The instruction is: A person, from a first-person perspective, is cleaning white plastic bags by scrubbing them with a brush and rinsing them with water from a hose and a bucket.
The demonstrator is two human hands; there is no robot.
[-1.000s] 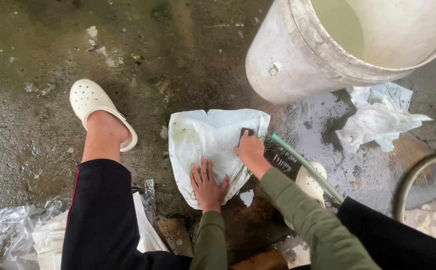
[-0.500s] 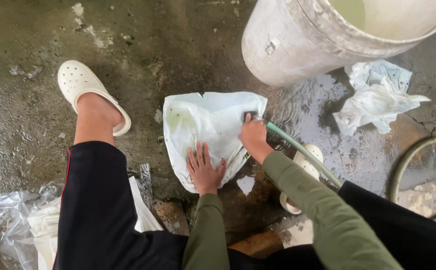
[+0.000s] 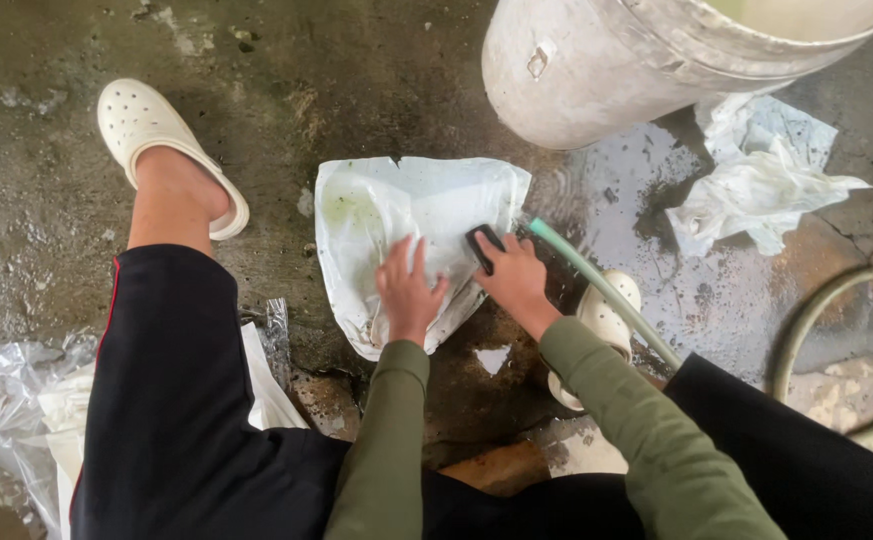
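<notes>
- Olive sleeves (image 3: 386,440), both arms, entering from the bottom edge; black trouser legs (image 3: 166,400) either side.
- Clear plastic wrap (image 3: 6,400), crumpled, well left of the left hand, by the near leg.
- Left hand (image 3: 408,292): flat, fingers spread wide, palm pressed on the near part of the white bag; nothing gripped.
- Right hand (image 3: 514,280): just right of the left hand, closed on a small dark sponge (image 3: 483,246); sponge touching the bag's right part.
- White bag (image 3: 406,215): flat on wet concrete floor (image 3: 356,90), directly under both hands, extending beyond the fingertips; greenish stain at its left side.
- Green hose (image 3: 596,285): thin, running diagonally from just beyond the right hand back under the right forearm.
- White clog (image 3: 606,320): right of the right wrist, partly hidden by hose and sleeve.
- Second white clog (image 3: 136,125): on the foot, well left of the left hand and beyond it.
- Crumpled white plastic (image 3: 756,180): well right of the right hand, on the wet patch.
- Thick hose loop (image 3: 826,320): far right edge.
- Large pale bucket (image 3: 596,70): tilted, beyond the right hand, near the bag's far corner.
</notes>
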